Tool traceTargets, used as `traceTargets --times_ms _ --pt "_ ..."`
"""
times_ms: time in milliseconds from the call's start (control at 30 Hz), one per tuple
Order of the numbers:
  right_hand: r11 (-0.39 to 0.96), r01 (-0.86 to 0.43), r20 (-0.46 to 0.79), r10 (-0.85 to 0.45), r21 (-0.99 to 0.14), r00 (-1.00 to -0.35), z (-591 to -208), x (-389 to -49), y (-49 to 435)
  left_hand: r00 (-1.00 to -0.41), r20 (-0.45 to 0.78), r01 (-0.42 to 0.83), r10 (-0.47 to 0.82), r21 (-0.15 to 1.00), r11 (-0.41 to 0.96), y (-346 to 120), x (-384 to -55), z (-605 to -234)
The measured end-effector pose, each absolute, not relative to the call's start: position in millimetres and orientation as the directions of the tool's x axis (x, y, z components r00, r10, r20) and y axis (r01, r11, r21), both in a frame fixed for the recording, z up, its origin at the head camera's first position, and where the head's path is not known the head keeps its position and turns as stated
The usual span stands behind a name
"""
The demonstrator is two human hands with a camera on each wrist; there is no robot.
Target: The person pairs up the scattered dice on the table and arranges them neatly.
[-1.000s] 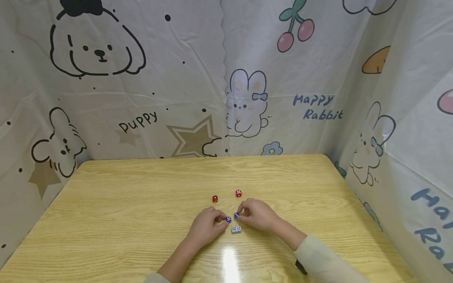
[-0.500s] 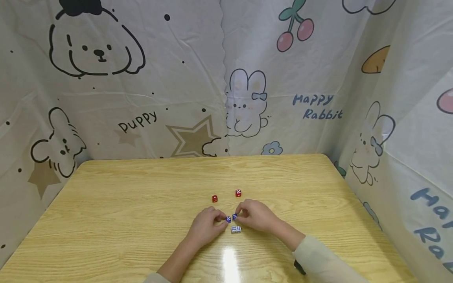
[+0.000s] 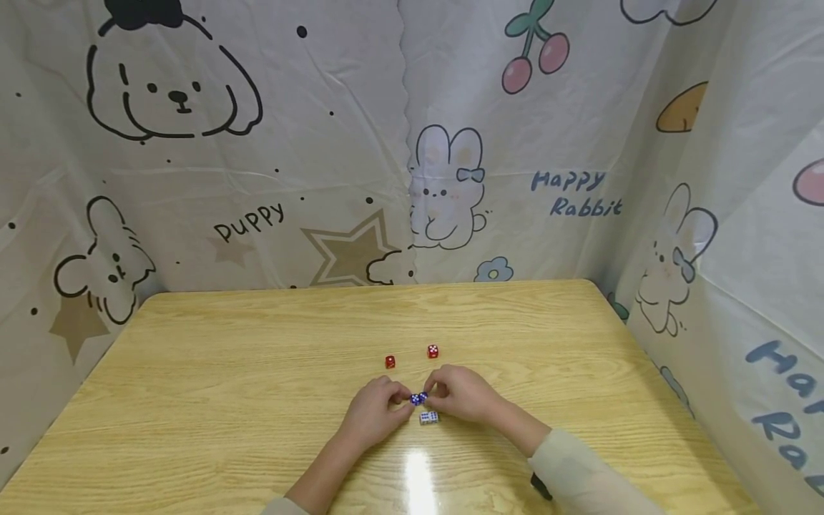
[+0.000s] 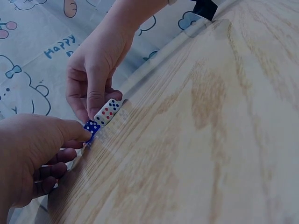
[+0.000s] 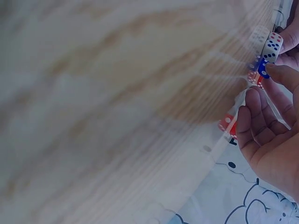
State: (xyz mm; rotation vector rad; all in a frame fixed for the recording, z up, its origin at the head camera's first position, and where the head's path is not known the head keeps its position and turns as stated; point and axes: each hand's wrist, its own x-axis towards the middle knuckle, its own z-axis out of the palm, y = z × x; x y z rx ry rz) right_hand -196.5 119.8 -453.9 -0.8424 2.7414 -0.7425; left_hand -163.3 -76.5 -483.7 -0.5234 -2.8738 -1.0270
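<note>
Two blue dice meet side by side in the head view: the left blue die (image 3: 415, 400) and the right blue die (image 3: 423, 397). My left hand (image 3: 376, 413) pinches the left one between thumb and fingertip. From the other side, my right hand (image 3: 465, 394) pinches the right one. Just in front of them lies a pair of white dice (image 3: 428, 418), set against each other. In the left wrist view a blue die (image 4: 91, 126) shows behind the white dice (image 4: 108, 111). The right wrist view has a blue die (image 5: 263, 68) at my right thumb, partly hidden.
Behind the hands, a red die (image 3: 390, 362) and another red die (image 3: 433, 351) stand apart on the wooden table (image 3: 225, 386). A printed curtain (image 3: 347, 143) encloses the table's back and sides. A small black object (image 3: 541, 486) sits under the right sleeve.
My right hand has moved slightly left with its blue die, closing the gap to the other blue die. The left hand holds still; the white and red dice have not moved.
</note>
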Motion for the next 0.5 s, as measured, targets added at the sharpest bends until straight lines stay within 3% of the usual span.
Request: traceTargets --times_ms 500 --pt "0.715 -0.479 -0.032 -0.572 -0.509 -0.820 -451.8 -196.4 119.5 -0.942 0.155 0.327 0.296 0.617 0.716 -76.4 -164.0 -483.8"
